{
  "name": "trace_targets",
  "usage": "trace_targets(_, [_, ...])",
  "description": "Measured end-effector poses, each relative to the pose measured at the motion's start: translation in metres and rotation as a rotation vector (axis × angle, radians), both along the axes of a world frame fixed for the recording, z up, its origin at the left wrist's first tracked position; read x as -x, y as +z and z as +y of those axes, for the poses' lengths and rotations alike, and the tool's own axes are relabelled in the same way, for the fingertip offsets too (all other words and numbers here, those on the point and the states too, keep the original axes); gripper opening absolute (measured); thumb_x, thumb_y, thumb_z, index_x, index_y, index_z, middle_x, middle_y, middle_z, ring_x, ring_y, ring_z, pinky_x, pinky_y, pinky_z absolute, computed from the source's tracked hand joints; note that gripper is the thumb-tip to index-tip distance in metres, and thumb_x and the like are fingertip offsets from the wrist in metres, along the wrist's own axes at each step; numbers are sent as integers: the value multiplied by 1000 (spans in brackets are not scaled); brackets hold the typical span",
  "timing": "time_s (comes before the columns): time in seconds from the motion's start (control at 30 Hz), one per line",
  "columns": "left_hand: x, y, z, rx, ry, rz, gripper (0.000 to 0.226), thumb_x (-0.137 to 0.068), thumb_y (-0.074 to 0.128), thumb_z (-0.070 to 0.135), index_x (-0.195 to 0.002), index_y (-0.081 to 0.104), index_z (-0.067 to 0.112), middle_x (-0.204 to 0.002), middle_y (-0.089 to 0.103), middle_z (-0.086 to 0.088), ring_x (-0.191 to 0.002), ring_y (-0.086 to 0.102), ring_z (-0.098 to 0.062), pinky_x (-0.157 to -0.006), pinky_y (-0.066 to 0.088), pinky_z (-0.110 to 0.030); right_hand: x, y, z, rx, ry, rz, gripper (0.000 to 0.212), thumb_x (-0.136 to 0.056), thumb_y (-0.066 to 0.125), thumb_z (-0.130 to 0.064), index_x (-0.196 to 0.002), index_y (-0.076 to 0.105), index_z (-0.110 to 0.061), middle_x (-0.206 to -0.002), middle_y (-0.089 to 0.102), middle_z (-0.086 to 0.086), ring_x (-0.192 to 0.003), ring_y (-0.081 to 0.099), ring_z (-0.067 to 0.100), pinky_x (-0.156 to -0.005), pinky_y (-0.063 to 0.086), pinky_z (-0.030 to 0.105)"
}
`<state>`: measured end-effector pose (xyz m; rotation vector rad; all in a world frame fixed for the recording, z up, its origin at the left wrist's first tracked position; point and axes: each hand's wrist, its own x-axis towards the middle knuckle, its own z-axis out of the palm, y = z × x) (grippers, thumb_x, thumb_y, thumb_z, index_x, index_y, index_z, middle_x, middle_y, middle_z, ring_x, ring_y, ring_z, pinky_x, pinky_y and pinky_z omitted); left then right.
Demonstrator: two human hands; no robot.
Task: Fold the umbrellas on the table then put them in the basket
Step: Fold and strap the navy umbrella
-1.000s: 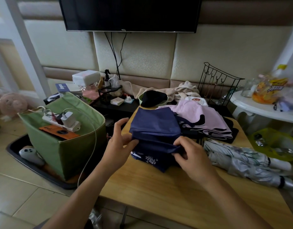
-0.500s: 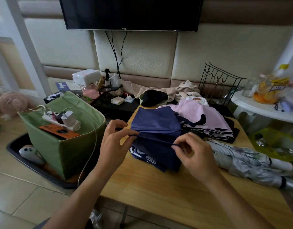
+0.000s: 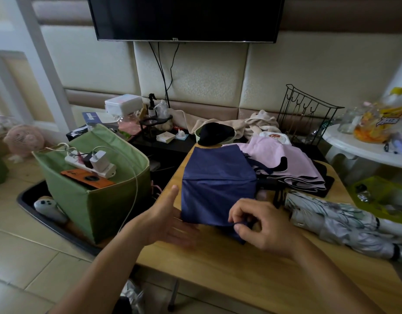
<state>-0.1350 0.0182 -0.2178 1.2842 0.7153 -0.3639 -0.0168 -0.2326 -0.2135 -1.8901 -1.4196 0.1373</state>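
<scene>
A navy blue umbrella (image 3: 215,184) lies on the wooden table (image 3: 240,273), its cloth spread flat over the top. My right hand (image 3: 261,225) pinches the near edge of the navy cloth between thumb and fingers. My left hand (image 3: 168,220) is flat, with straight fingers under the cloth's left near edge. A pink-and-black umbrella (image 3: 290,164) lies behind it. A folded silver umbrella (image 3: 344,223) with a pattern lies at the right. A green fabric basket (image 3: 100,196) stands on the floor to the left of the table.
The basket holds a power strip (image 3: 91,165) with chargers and an orange box (image 3: 89,179). A black wire rack (image 3: 306,114), towels (image 3: 258,123) and small bottles crowd the back. A white round table (image 3: 365,146) with snacks stands at the right.
The navy cloth has been pulled toward me and spread flat over the umbrella. My left hand has let go of the fold and opened flat at the cloth's left edge.
</scene>
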Motion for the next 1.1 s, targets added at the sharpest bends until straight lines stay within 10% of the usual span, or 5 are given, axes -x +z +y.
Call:
trace_targets(0.3, [-10,-6,-1,-135,243,-104,50,-81,86,27,-119,63,2,-101,74,-13,-69,75,-22,-56,58,-29,0,-1,-1,287,39,-55,14,-88,74,-33,-84,61,-29,-89,61,-13,-85,59,12,-72,47,24])
trace_targets(0.43, [1,0,8,-247,126,-99,43,-79,86,33,-103,66,5,-73,69,-4,-69,73,-18,-64,59,-30,-4,4,-6,324,10,-38,15,-87,75,-38,-84,62,-31,-89,63,-13,-84,60,14,-72,50,33])
trace_targets(0.6, [8,8,6,-214,63,-103,40,-89,79,21,-118,59,4,-111,71,-19,-89,77,-34,-74,63,-41,1,2,-4,404,34,-22,13,-89,76,-37,-86,65,-30,-84,66,-10,-80,61,8,-64,44,18])
trace_targets(0.83, [10,3,6,-391,96,-227,27,-93,74,19,-110,59,4,-94,75,-17,-81,77,-31,-72,64,-40,-1,2,-2,364,-8,-8,19,-92,71,-42,-80,58,-34,-76,62,-7,-70,58,10,-61,42,24])
trace_targets(1.1, [17,5,10,-236,0,-312,31,-96,68,31,-127,65,25,-123,68,-12,-101,75,-26,-84,60,-39,-1,-1,2,347,-26,-36,20,-93,70,-40,-79,58,-34,-75,61,-12,-70,57,7,-60,41,19])
